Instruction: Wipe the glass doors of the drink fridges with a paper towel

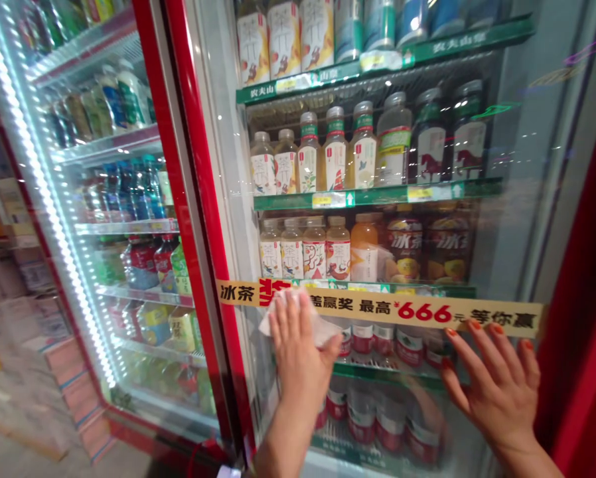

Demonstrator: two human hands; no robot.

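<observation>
My left hand (300, 355) presses a white cloth or paper wipe (322, 330) flat against the glass door (482, 245) of a drinks fridge. The wipe covers part of a yellow promotional strip (377, 307) that runs across the door. Further right, my right hand (497, 378) is open with its fingers spread, fingertips at the strip's lower edge. Whether these fingertips touch the glass cannot be made out. Behind the door stand bottles of tea (315, 249) and other drinks, some hidden by my left hand and the strip.
A red door frame (193, 166) separates this fridge from a second lit one on the left, with shelves of bottles (143, 189). Pinkish boxes (74, 372) are stacked on the floor at the far left. A red panel (581, 332) borders the right side.
</observation>
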